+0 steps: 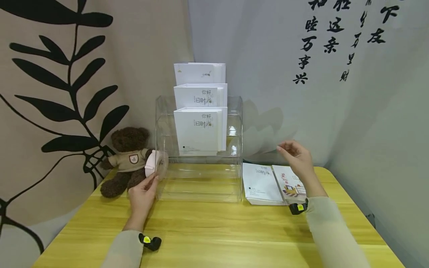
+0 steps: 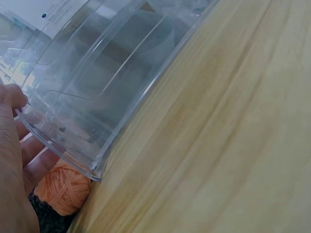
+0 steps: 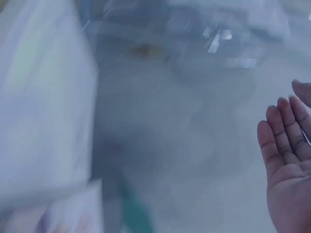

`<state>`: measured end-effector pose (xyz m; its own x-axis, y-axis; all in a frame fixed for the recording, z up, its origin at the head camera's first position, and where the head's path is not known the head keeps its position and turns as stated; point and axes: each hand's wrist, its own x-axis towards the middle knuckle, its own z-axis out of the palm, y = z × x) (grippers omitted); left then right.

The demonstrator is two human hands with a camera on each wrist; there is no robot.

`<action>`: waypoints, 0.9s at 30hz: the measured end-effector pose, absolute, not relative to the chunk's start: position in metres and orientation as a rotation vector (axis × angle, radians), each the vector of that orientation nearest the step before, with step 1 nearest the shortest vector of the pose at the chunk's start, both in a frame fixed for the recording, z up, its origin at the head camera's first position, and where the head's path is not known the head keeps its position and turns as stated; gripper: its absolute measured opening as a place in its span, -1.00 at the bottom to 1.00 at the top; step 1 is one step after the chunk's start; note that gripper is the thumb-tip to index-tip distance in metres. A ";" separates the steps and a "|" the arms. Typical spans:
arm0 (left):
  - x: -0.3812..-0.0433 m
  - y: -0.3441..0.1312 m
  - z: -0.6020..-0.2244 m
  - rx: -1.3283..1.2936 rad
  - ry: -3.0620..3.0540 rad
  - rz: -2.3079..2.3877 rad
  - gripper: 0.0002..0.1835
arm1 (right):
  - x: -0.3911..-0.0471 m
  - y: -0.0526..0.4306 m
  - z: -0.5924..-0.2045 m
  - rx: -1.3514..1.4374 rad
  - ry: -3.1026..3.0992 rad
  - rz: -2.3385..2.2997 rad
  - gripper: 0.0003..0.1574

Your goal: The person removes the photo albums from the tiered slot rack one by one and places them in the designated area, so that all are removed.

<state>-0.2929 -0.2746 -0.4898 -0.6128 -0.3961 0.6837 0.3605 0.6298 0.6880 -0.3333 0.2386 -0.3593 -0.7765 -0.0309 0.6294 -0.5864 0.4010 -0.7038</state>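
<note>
A clear plastic tiered rack (image 1: 199, 195) stands on the wooden table, with white booklets (image 1: 197, 132) upright one behind another on its upper tiers. My left hand (image 1: 143, 195) grips its left side edge. In the left wrist view, the thumb is at the near face of the clear wall (image 2: 73, 131) and the fingers are behind it. My right hand (image 1: 296, 158) is raised over the right side of the table, holding nothing. Its fingers are loosely extended in the right wrist view. Below it lie a stack of white booklets (image 1: 263, 186) and a colourfully printed booklet (image 1: 291, 184).
A brown teddy bear (image 1: 129, 160) sits left of the rack, beside a pale pink round object (image 1: 151, 163). The left wrist view shows an orange ball of yarn (image 2: 65, 187) by the rack's corner. Behind stands a wall (image 1: 268, 74) with dark lettering and leaf shapes.
</note>
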 end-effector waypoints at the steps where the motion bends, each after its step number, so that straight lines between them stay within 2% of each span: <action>1: -0.293 -0.275 -0.490 0.025 -1.958 -1.071 -0.76 | -0.332 0.225 -0.347 0.572 -2.113 1.394 -0.74; 6: -0.293 -0.275 -0.488 0.003 -1.949 -1.046 -0.75 | -0.336 0.165 -0.295 0.795 -2.037 1.528 -0.70; 12: -0.294 -0.275 -0.489 0.000 -1.947 -1.024 -0.76 | -0.361 0.109 -0.266 1.034 -2.000 1.589 -0.48; 17: -0.294 -0.273 -0.489 0.002 -1.946 -1.024 -0.75 | -0.379 0.082 -0.261 1.034 -2.014 1.621 -0.43; 24: -0.294 -0.274 -0.488 0.012 -1.945 -1.018 -0.76 | -0.416 0.060 -0.282 1.004 -2.018 1.834 -0.46; 27: -0.294 -0.274 -0.489 0.019 -1.946 -1.014 -0.76 | -0.416 0.055 -0.284 0.959 -2.040 1.820 -0.48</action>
